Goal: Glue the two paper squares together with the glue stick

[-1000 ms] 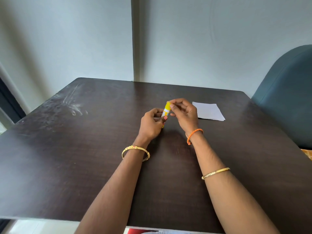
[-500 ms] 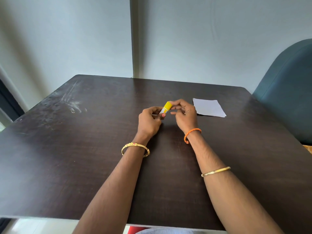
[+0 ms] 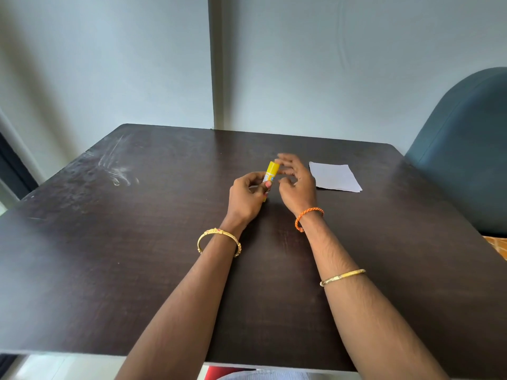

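The left hand [image 3: 248, 197] was clamped round the glue stick [image 3: 270, 174]; the right hand [image 3: 295, 182] hung spread beside its cap. A firm twist-off was judged best.

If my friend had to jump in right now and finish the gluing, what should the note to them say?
Left hand: grips the yellow glue stick by its lower half, tip pointing up and away.
Right hand: fingers spread and blurred beside the stick's top, holding nothing that I can see.
Paper squares: lying flat on the dark table, just right of the right hand, untouched. They look stacked.
Done: glue stick picked up. Whether its cap is off, I cannot tell.
Left: uncap if needed, spread glue on one square, press the other on top.
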